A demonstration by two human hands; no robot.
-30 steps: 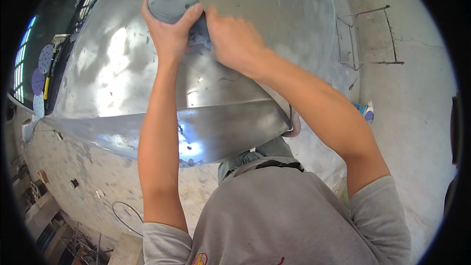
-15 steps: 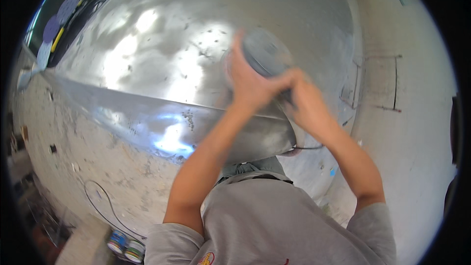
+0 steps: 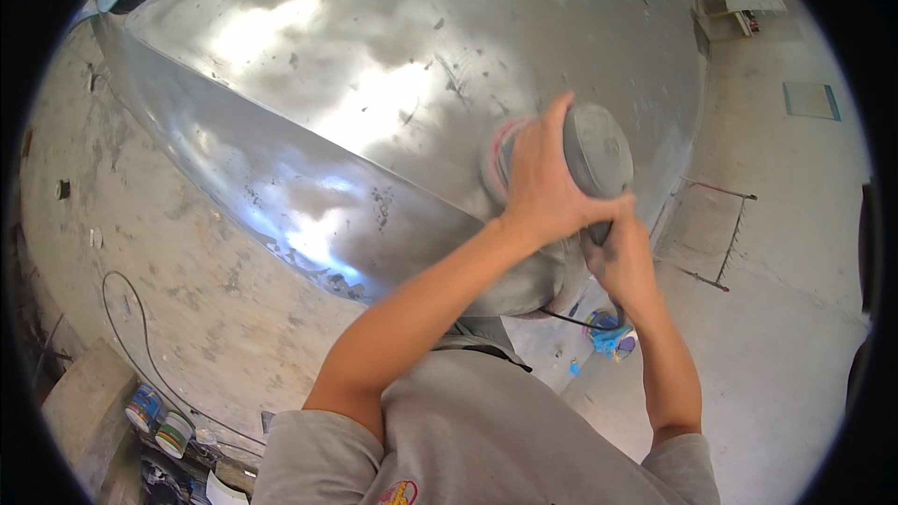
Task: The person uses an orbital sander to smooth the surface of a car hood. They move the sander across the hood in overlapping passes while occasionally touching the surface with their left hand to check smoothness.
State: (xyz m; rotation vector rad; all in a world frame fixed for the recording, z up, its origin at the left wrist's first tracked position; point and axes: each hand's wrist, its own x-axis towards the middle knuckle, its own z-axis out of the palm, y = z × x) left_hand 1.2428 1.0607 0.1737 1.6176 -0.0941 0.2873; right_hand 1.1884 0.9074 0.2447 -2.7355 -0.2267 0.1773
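Note:
A grey round power sander (image 3: 596, 150) with a reddish pad presses against a large curved grey hull-like surface (image 3: 374, 84). My left hand (image 3: 541, 189) lies over the sander's top, fingers wrapped on its body. My right hand (image 3: 619, 252) grips the sander's rear handle just below, partly hidden behind the left hand. A thin black cord (image 3: 580, 321) trails down from the tool. The surface is dull grey with shiny patches and dark specks.
A dusty concrete floor (image 3: 795, 318) lies to the right, with a thin metal frame (image 3: 725, 234) standing on it. A blue container (image 3: 610, 335) sits below the hull. At lower left are two cans (image 3: 157, 421), a black cable (image 3: 131, 337) and a wooden block (image 3: 79, 393).
The sander and both hands have swept from the upper left of the surface to its right side, near the hull's edge. My view has shifted with them.

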